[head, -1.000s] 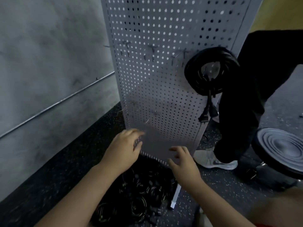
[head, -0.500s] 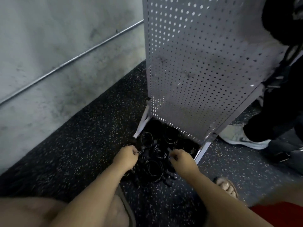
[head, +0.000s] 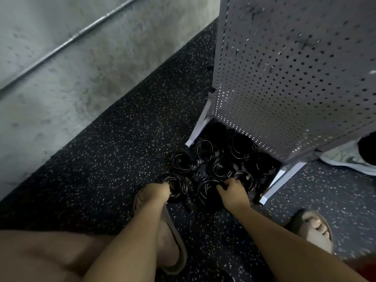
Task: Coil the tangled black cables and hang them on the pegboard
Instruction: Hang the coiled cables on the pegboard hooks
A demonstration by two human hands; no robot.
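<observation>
1. We see the left hand (head: 157, 192) curled into a fist on the near rim of the left coil (head: 176, 185), its fingers closed round the strands. That spot is slightly blurred.
2. The right hand (head: 234, 190) is bent at the knuckles and grips strands of the front coil (head: 206, 190). Its fingertips lie just beside another coil to the right.
3. Both coils belong to the pile of black cables (head: 220, 165) on the floor (head: 101, 159). We count about 7 loops there, lying flat and touching one another, with plugs showing between them.
4. The pile sits between the 2 white feet (head: 281, 181) of the pegboard (head: 295, 78), and its far part lies under the board's lower edge.
5. The pegboard is grey and perforated, and it rises out of the top of the view.
6. Nearer us, the left sandal (head: 177, 247) lies partly under the left forearm, and the right sandal (head: 313, 224) is to the right of the right forearm.
7. A concrete wall (head: 61, 78) with a thin pipe (head: 71, 40) runs along the left, and a pale shoe (head: 345, 159) shows behind the pegboard's right foot.
</observation>
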